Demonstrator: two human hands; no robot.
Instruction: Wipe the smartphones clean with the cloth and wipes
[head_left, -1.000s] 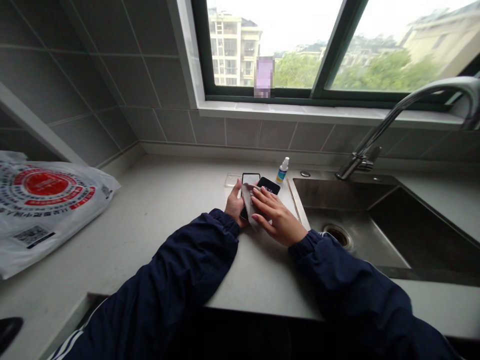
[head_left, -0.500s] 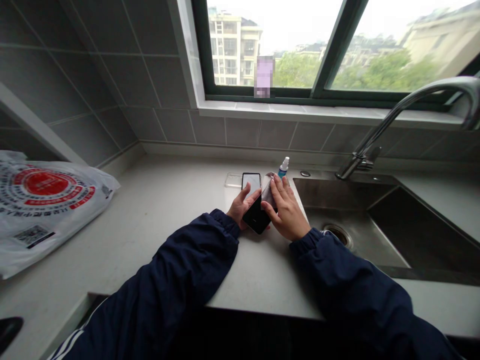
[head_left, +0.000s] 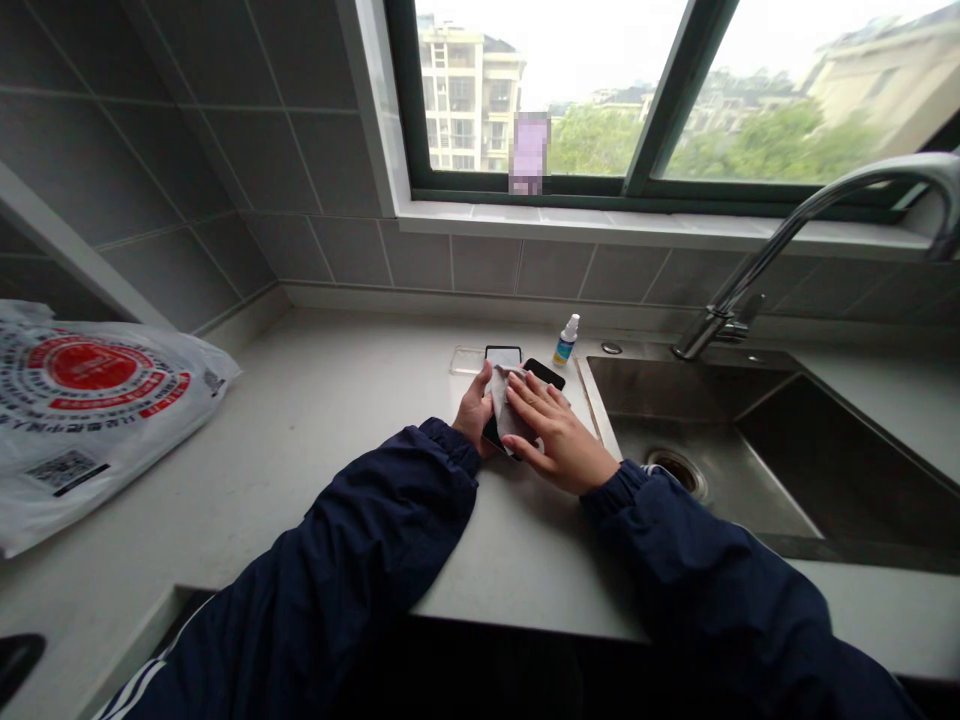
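Head view: the left hand (head_left: 474,422) closes around a black phone (head_left: 502,355) on the counter (head_left: 337,400); the right hand (head_left: 561,442), fingers spread, presses a gray cloth (head_left: 510,405) on it. A clear phone case (head_left: 466,360) and spray bottle (head_left: 566,340) lie just beyond.

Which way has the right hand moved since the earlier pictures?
Yes: the right hand has drawn back from the spray bottle, toward the counter's front edge.

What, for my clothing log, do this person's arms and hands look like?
Both arms wear long navy jacket sleeves, the left sleeve and the right sleeve, each gathered into an elastic cuff at the wrist. White stripes run along the left sleeve. The left hand and right hand are bare, without gloves.
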